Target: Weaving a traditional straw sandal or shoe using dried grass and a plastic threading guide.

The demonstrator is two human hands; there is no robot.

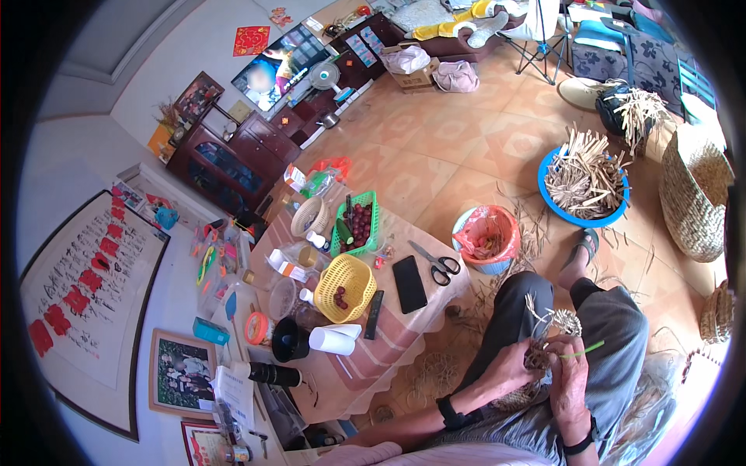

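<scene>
Above my lap, both hands are closed close together around a small piece of straw weaving [566, 321], with loose straw ends sticking up from it. My left hand [514, 371] grips its near-left side. My right hand [569, 377] is bent over its right side, and a thin green strip [584, 350] juts out to the right from between its fingers. Whether the strip is a tool or a plastic band I cannot tell. More woven straw [517, 399] shows below my wrists, partly covered by my arms.
On the table [365, 373] to the left lie scissors [437, 264], a black phone [409, 284], a remote [374, 314], a yellow basket [346, 287] and a green fruit basket [374, 221]. A red-lined bin [486, 242], a blue basin of straw [584, 179] and a tall woven basket [694, 198] stand on the floor.
</scene>
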